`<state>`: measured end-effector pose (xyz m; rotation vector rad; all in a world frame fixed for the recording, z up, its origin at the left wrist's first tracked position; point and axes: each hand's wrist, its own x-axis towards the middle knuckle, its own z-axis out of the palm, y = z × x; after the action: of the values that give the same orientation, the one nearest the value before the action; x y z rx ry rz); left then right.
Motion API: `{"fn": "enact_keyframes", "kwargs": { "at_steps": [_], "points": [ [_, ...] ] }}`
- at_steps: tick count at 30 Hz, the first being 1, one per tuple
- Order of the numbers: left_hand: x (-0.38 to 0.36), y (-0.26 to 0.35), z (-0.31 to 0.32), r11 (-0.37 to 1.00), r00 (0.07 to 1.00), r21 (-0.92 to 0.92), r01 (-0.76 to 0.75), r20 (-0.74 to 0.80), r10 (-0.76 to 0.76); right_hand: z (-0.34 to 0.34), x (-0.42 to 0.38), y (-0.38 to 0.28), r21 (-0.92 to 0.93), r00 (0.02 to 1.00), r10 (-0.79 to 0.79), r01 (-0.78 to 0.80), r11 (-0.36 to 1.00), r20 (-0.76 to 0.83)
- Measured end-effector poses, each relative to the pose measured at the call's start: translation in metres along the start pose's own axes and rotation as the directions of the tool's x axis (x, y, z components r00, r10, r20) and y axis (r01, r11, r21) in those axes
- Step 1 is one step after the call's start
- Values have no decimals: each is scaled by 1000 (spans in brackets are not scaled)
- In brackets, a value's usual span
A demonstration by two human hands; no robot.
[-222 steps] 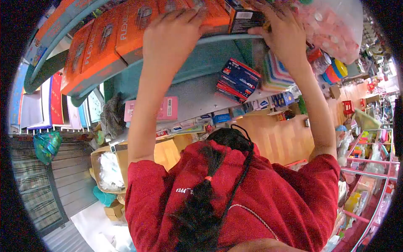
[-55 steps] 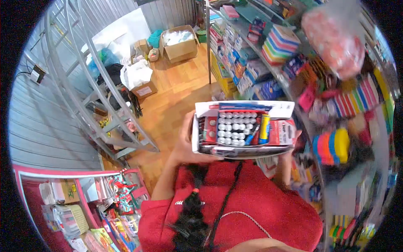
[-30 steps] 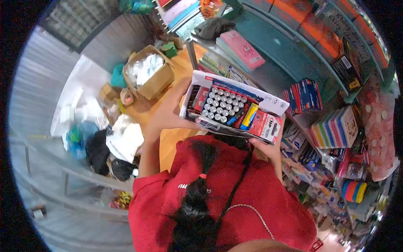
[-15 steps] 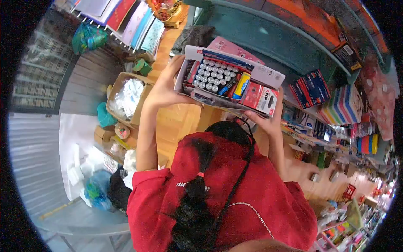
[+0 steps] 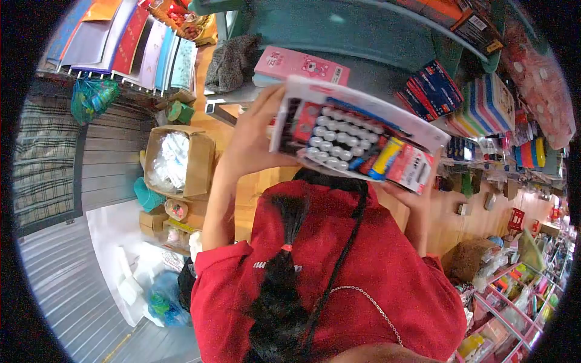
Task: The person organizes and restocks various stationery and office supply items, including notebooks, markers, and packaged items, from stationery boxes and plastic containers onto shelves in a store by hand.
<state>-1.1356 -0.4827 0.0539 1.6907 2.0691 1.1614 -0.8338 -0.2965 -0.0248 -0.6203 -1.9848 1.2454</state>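
Observation:
An open white cardboard box (image 5: 302, 89) of batteries is raised in front of me, tilted down to the right and blurred by motion. Inside stand rows of batteries (image 5: 340, 140) with pale round ends up. Next to them lies a larger yellow and blue battery (image 5: 386, 158), then a red and white pack (image 5: 414, 166). My left hand (image 5: 259, 130) grips the box's left end, the fingers reaching up its side. At the lower right corner, my right hand (image 5: 411, 196) holds the box from below; part of it is hidden by the box.
Behind the box is a green shelf (image 5: 351, 36) with a pink box (image 5: 302, 65) at its front. Red and blue boxes (image 5: 431, 91) and striped stacked goods (image 5: 484, 106) are at right. A carton of plastic bags (image 5: 203, 163) stands at left. Lower right is a wire rack (image 5: 502, 302).
The box has moved right and tilted further, with both hands still on it. The surroundings have shifted in view, and more of the pink box on the shelf shows.

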Motion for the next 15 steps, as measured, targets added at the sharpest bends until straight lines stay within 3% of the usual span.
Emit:
{"fn": "enact_keyframes", "kwargs": {
  "at_steps": [1,3,6,8,11,13,14,15],
  "points": [
    [10,6,6,997,997,15,-77,-1,77,-14,-10,13,-49,998,-33,30,998,-60],
    [35,19,18,972,973,48,-231,-5,231,-27,-12,-7,-142,993,47,-62,988,-109],
    [68,32,37,943,944,-21,-331,5,331,-48,-14,-14,-204,968,95,-144,968,-231],
    [83,33,47,930,930,10,-368,24,368,-55,-11,-12,-279,963,41,-117,953,-266],
    [104,23,62,904,905,51,-425,42,423,-52,-5,-10,-140,943,80,-132,981,-324],
    [110,19,64,889,894,102,-446,87,439,-48,-4,-4,-245,947,62,-145,959,-314],
    [112,17,63,894,898,105,-436,110,425,-43,-4,-3,-128,932,107,-160,979,-345],
    [112,14,63,898,901,107,-427,133,412,-38,0,-3,-140,941,101,-152,978,-322]
  ]
}}
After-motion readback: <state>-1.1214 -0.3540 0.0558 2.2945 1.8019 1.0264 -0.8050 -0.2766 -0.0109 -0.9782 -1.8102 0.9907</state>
